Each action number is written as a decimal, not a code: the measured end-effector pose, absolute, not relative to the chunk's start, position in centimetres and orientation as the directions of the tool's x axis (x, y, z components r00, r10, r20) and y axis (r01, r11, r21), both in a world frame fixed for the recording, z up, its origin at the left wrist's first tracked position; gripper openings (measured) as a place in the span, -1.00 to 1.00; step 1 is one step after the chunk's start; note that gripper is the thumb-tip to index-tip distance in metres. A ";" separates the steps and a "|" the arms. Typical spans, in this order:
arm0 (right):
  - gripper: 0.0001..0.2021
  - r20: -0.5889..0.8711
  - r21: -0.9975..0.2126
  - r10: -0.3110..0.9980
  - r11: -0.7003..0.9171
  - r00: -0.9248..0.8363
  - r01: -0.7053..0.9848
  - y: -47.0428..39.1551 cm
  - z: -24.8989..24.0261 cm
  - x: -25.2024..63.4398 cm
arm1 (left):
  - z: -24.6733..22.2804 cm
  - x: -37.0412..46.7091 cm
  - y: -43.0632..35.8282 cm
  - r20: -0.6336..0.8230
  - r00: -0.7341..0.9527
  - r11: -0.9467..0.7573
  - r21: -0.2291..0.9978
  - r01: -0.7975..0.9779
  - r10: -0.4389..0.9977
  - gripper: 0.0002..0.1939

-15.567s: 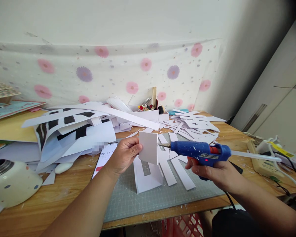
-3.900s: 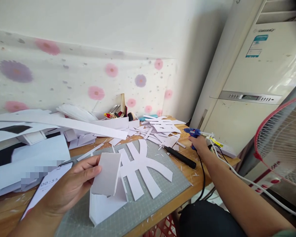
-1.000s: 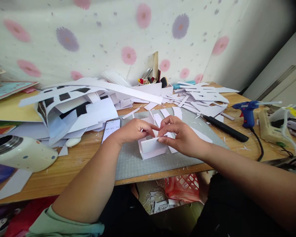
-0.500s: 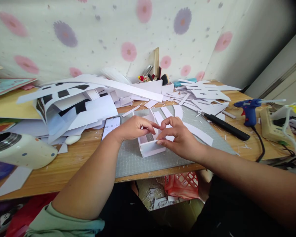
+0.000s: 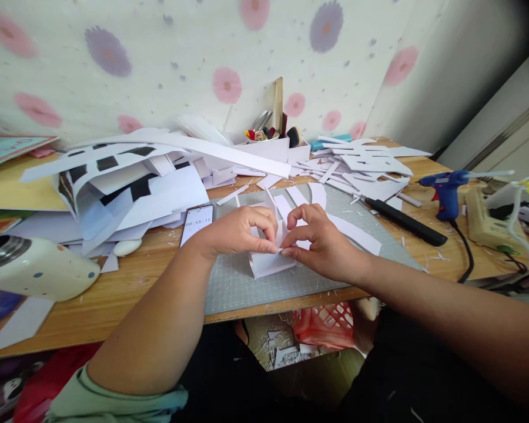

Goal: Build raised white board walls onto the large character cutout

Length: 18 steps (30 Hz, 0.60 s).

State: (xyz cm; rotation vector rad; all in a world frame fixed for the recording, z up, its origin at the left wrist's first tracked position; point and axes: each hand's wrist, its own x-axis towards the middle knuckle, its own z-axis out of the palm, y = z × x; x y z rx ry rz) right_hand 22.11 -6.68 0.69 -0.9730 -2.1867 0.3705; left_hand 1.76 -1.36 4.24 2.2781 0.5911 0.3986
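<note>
A small white box of foam board or thick card [image 5: 272, 267] rests on the grey cutting mat [image 5: 233, 295], its inner part mostly covered by my hands. My left hand [image 5: 245, 232] is closed in a pinch at the top edge of the box's front wall. Right beside it, thumb and fingers of my right hand [image 5: 321, 242] pinch the same edge near the corner; the fingertips almost meet. Whether a tiny piece lies between them I cannot make out. Curved white strips [image 5: 357, 233] lie behind and right of the box.
Left of the mat lie a phone [image 5: 198, 222] showing a timer and a tipped cream bottle [image 5: 48, 267]. White paper models [image 5: 171, 191] and offcuts [image 5: 370, 167] fill the back. A black-handled cutter [image 5: 405, 222] and a blue glue gun [image 5: 450, 191] are at right.
My left hand's fingers have drawn back from over the box and closed at its front edge. My right hand stays at the same corner. The view has shifted slightly.
</note>
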 end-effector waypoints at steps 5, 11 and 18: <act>-0.96 0.482 -0.485 0.726 0.688 -0.491 0.540 -6.8 1.0 22.0 | 4.1 1.7 -1.3 0.105 0.860 -0.641 0.712 0.286 0.499 -0.89; -0.95 0.487 -0.466 0.713 0.701 -0.505 0.540 -6.8 0.9 22.0 | 4.1 1.8 -1.4 0.060 0.871 -0.654 0.687 0.317 0.487 -0.90; -0.95 0.486 -0.453 0.710 0.704 -0.510 0.548 -6.8 0.6 21.9 | 3.9 1.9 -1.4 0.019 0.867 -0.648 0.673 0.357 0.498 -0.90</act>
